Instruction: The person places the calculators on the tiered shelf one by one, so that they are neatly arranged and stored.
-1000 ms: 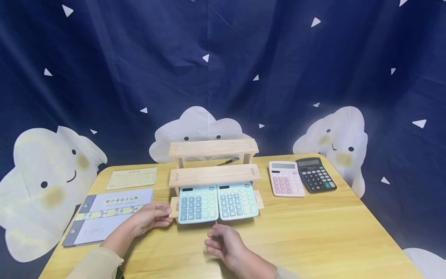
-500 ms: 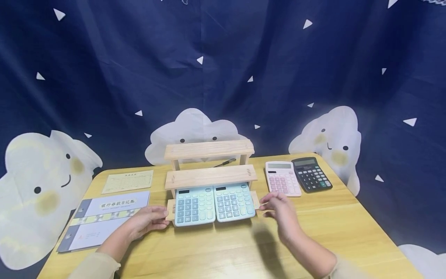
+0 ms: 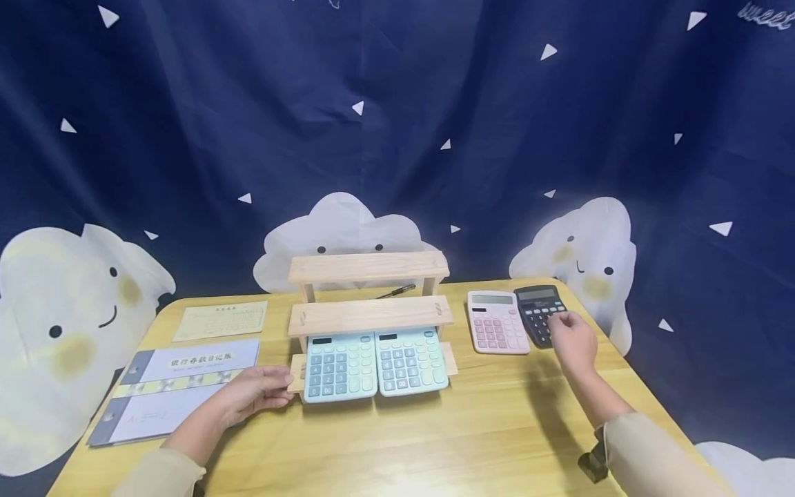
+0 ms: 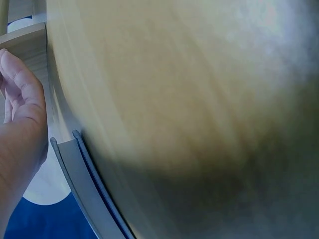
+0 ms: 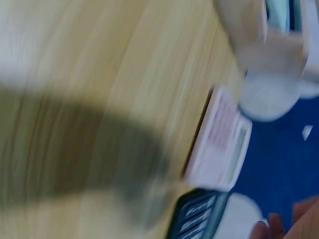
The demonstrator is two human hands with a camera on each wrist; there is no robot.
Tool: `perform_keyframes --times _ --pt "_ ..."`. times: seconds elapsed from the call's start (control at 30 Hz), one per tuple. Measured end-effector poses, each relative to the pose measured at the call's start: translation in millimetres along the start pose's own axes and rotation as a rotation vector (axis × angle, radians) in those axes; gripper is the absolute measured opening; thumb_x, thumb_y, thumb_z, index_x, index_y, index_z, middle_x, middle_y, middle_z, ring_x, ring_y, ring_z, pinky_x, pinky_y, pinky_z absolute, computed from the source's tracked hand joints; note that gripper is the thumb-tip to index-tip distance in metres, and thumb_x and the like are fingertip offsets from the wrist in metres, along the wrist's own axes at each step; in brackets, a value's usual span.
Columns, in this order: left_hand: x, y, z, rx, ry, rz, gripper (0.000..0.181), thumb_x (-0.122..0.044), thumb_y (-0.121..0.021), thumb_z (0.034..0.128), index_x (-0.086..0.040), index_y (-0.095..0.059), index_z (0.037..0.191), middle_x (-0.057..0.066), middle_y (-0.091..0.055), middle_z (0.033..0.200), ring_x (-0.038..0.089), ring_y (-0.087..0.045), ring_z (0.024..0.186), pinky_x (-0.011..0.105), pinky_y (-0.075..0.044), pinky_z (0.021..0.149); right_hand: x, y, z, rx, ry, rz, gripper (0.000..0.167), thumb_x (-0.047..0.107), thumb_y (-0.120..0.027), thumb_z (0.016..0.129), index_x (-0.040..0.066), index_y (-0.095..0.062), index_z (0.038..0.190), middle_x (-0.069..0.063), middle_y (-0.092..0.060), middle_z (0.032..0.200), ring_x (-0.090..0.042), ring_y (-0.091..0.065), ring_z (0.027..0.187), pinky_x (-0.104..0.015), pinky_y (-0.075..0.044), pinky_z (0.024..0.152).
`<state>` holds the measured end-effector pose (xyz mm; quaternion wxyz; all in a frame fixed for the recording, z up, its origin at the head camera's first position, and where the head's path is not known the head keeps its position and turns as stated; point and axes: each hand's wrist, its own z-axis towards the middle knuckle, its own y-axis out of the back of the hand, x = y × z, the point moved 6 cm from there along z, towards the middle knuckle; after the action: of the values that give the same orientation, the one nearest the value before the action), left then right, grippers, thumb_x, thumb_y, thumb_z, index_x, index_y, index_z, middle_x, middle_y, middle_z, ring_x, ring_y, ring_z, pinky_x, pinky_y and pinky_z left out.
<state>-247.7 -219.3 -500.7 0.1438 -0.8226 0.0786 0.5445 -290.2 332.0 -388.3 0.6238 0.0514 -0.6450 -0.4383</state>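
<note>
A stepped wooden rack stands mid-table. On its lowest step lean two light-blue calculators, one on the left and one on the right. My left hand holds the left end of that step; the left wrist view shows the fingers against the wood's edge. Over at the right, my right hand hovers above the black calculator, covering part of its keys, fingers loosely curled and holding nothing. Beside it lies a pink-and-white calculator. The right wrist view is blurred.
On the left lies a white and blue-grey account book, with a yellowish paper form behind it. A black pen lies behind the middle step. A dark blue curtain with clouds hangs behind the table.
My right hand has swept right, from in front of the blue calculators, past the rack's right end, to above the black calculator. My left hand stays at the rack's left end.
</note>
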Motion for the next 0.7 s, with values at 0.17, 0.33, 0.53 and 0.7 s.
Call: perform_keyframes --times 0.17,0.33,0.53,0.7 --pt "-1.8 -0.1 -0.6 0.014 0.001 -0.005 0.051 -0.012 -0.061 0.0906 0.016 -0.038 0.127 0.006 -0.064 0.089 0.015 -0.067 0.08 0.026 -0.058 0.077 -36 -4 28.9 0.209 0.041 -0.286 0.042 0.027 -0.04 0.09 -0.005 -0.059 0.112 -0.028 -0.058 0.115 -0.041 -0.055 0.094 -0.047 -0.044 0.073" --pt "-0.6 0.0 0.9 -0.004 0.011 -0.006 0.056 -0.011 -0.061 0.0903 0.017 -0.033 0.13 0.007 -0.064 0.09 0.015 -0.067 0.08 0.026 -0.058 0.077 -71 -6 52.6 0.411 0.054 -0.427 0.058 0.029 -0.041 0.089 -0.019 -0.044 0.121 -0.038 -0.049 0.118 -0.044 -0.052 0.096 -0.052 -0.047 0.081" --pt "-0.1 -3.2 4.3 0.005 0.021 0.016 0.067 -0.013 -0.061 0.0901 0.02 -0.024 0.134 0.009 -0.061 0.093 0.016 -0.066 0.082 0.027 -0.058 0.078 -98 -6 72.9 0.582 0.047 -0.491 0.071 0.031 -0.037 0.092 -0.029 -0.025 0.126 -0.048 -0.031 0.127 -0.058 -0.037 0.115 -0.061 -0.036 0.1" --pt "-5.2 -2.8 5.7 0.006 0.007 0.026 0.066 -0.012 -0.06 0.0902 0.021 -0.023 0.133 0.009 -0.06 0.091 0.016 -0.065 0.08 0.026 -0.058 0.077 -102 -8 85.0 0.615 0.099 -0.524 0.067 0.029 -0.038 0.093 -0.028 -0.028 0.126 -0.047 -0.032 0.126 -0.06 -0.035 0.116 -0.062 -0.034 0.101"
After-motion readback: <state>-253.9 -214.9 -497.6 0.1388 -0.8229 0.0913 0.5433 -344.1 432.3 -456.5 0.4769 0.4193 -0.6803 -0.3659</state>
